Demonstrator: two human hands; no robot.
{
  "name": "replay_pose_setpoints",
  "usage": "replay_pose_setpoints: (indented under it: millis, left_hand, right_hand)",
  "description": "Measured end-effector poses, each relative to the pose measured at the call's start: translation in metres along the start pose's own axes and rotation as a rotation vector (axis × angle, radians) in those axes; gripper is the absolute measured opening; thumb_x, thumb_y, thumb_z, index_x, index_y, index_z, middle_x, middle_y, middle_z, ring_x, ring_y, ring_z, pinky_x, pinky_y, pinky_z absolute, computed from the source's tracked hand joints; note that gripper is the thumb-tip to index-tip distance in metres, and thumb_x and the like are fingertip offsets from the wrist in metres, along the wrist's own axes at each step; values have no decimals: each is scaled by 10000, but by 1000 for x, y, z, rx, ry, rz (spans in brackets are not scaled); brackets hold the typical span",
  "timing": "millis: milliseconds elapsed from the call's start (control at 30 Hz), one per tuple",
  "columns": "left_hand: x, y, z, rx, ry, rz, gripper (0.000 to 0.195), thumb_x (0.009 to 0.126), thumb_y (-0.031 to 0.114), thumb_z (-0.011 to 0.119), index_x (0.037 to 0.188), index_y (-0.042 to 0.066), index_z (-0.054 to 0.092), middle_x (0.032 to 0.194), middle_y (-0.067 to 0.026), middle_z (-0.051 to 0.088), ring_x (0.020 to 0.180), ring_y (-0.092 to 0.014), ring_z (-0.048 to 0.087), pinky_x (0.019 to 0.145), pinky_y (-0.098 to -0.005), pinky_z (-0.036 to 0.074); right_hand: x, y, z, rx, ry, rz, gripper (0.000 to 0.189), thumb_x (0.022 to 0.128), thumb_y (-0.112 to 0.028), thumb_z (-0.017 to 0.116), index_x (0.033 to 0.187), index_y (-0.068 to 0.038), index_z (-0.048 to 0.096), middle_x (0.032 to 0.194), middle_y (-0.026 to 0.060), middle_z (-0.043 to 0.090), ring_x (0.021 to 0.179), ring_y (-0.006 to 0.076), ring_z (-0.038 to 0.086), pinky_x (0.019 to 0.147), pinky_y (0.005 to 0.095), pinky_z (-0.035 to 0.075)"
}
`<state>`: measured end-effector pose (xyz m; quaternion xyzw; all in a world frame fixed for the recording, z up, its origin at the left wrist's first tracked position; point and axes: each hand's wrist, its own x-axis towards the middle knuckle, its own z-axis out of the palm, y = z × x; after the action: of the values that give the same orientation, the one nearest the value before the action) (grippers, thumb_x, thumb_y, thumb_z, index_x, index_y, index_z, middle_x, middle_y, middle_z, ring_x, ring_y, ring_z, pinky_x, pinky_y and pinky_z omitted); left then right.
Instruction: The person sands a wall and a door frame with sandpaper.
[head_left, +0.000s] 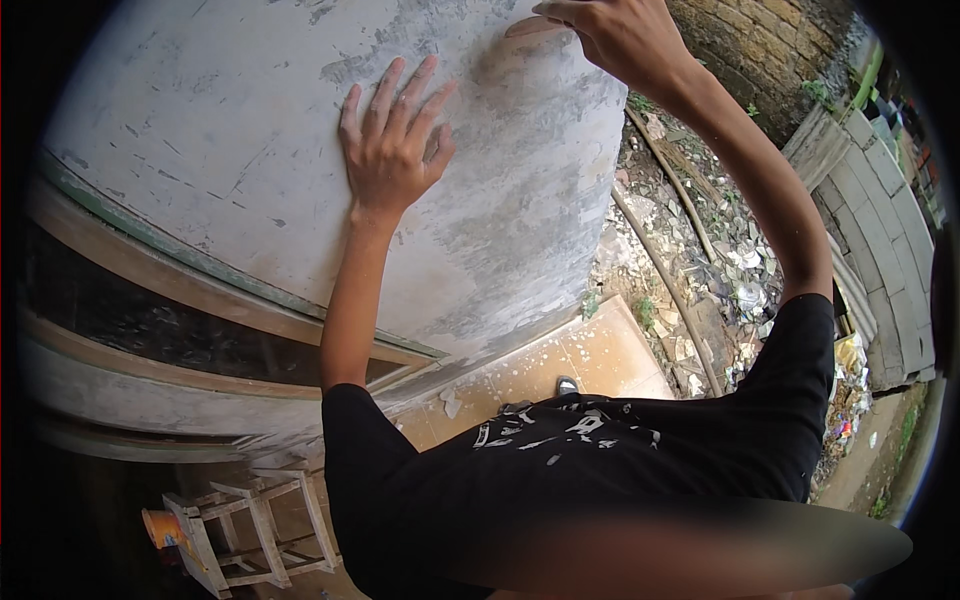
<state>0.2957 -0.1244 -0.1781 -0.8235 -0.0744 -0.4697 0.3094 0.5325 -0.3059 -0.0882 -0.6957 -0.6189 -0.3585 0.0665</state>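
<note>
My left hand (394, 146) lies flat against the patchy grey-white plastered wall (480, 195), its fingers spread and their tips dusted pale. At the top edge, my right hand (626, 37) is bent close to the wall's outer corner, with dusty fingers pointing left. The picture cuts off part of it, and whether it grips something thin cannot be told. Below my left hand runs a wooden window frame (187, 274) with dark glass and a green edge strip. Scrapes and darker grey patches mark the plaster.
A wooden stand (262, 517) with an orange container (163, 529) is at lower left. Pale spots dot the tiled floor (600, 352) by my foot. Beyond the tile edge lie rubble, litter and long poles (667, 277). A grey block wall (877, 217) stands at right.
</note>
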Motion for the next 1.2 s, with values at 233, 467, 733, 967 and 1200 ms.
replay_pose_setpoints:
  millis: [233,467,733,967,1200]
  left_hand:
    - [-1,0,0,-5,17,-1,394,847,303,622,1237,327,673,1446,96,530,1364,-173,446,1158,-470,225]
    - [-2,-1,0,-10,16,4,399,832,303,630,1227,329,679,1445,96,532,1361,-172,448,1156,-465,234]
    - [-11,-6,-10,-228,39,61,309,836,223,619,1123,206,733,1372,-1,602,1343,-217,480,1151,-460,267]
    - [-57,-32,-49,-238,106,-55,286,826,159,619,1089,153,733,1340,-55,622,1333,-292,489,1127,-488,297]
    - [-92,-77,-90,-30,62,-228,481,842,216,628,1320,162,631,1481,-89,494,1399,-358,387,1147,-555,241]
  right_hand:
    - [12,-9,-10,-138,542,-107,401,813,-140,688,1214,-131,669,1187,24,690,1026,176,617,896,376,463]
    - [-86,-72,78,-176,135,-269,472,911,-212,642,1372,-160,557,1260,24,646,1124,180,579,1042,390,418]
    - [-177,-178,143,518,-159,-156,356,915,-134,572,1268,-100,610,1071,70,678,972,239,638,840,363,501]
    - [-143,-176,115,879,250,302,222,872,-46,661,1092,-56,690,926,128,705,756,326,677,646,391,544]
    - [-63,-117,36,577,627,204,243,843,-32,709,1075,-103,718,977,49,697,758,216,684,622,320,529]
